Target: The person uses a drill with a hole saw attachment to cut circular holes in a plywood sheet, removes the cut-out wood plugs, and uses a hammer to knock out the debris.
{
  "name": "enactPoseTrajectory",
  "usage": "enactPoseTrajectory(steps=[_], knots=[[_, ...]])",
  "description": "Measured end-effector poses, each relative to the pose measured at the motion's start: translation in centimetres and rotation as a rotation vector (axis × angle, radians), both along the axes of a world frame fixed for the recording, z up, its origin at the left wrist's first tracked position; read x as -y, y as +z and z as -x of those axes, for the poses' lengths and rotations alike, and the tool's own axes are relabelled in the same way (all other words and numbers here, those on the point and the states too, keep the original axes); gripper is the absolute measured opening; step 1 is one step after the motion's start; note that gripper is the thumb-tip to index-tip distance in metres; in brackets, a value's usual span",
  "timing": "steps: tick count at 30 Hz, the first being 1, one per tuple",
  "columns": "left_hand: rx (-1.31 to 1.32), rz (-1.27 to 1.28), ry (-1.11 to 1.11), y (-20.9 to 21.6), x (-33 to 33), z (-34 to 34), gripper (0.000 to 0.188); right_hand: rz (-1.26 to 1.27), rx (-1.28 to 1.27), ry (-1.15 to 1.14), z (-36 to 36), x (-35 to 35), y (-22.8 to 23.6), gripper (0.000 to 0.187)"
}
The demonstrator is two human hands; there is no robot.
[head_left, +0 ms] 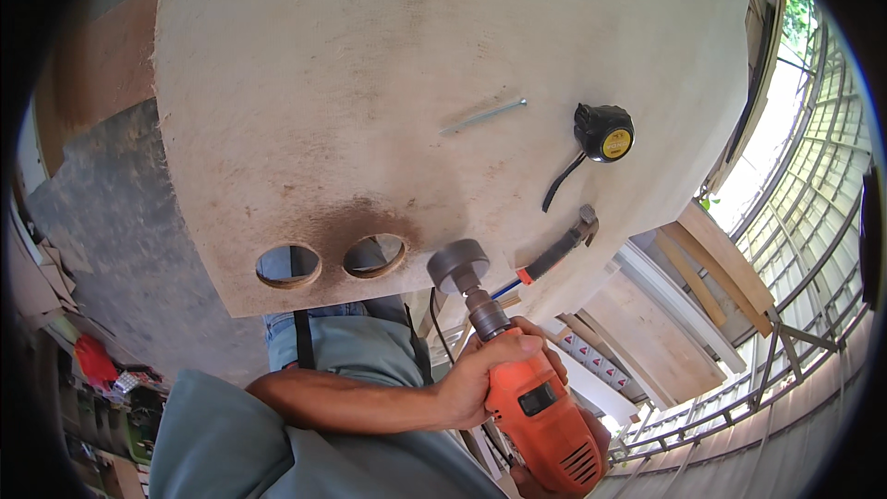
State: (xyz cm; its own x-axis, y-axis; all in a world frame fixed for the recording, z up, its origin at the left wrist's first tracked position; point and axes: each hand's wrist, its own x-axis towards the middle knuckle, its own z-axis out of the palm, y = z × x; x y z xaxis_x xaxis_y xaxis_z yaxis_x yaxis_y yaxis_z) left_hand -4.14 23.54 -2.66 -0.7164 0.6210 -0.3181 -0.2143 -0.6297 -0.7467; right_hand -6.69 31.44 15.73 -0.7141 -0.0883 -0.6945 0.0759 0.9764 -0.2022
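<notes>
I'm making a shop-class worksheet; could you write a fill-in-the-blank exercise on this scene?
The wooden board shows ____ round holes near its edge.
The round label on the tape measure is ____.
The left hand grips an orange ____.
The metal-headed tool lying just below the tape measure is a ____.

Missing words: two; yellow; drill; hammer.

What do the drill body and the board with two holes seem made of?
Drill body: probably moulded plastic, orange with a soft sheen and slotted vents.
Board: likely plywood, pale and unfinished, judging by its ragged left edge and brownish streaks.
</notes>
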Motion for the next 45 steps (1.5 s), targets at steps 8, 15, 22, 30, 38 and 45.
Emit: enactPoseTrajectory(steps=[8, 15, 22, 30, 38, 45], knots=[[-0.024, 0.015, 0.006, -0.3, -0.6, -0.2, 0.036, -0.082, 0.055, -0.139, -0.7, -0.2, 0.9, 0.095], [-0.030, -0.025, 0.010, -0.5, -0.9, -0.6, 0.041, -0.133, 0.133, -0.196, -0.2, 0.9, 1.1, 0.099], [-0.052, -0.023, 0.019, -0.5, -1.1, -0.7, 0.044, 0.091, 0.124, -0.091, 0.5, 0.0, -0.1, 0.087], [-0.048, -0.009, 0.011, -0.4, -0.6, -0.6, 0.045, -0.184, 0.240, -0.223, -0.8, -0.5, 0.9, 0.103], [-0.048, 0.008, -0.022, -0.4, -0.6, -0.4, 0.046, -0.220, 0.325, -0.243, -0.9, -0.3, 1.2, 0.103], [-0.053, -0.002, -0.013, -0.5, -0.5, -0.4, 0.045, -0.174, 0.297, -0.224, -0.9, -0.1, 1.2, 0.101]])
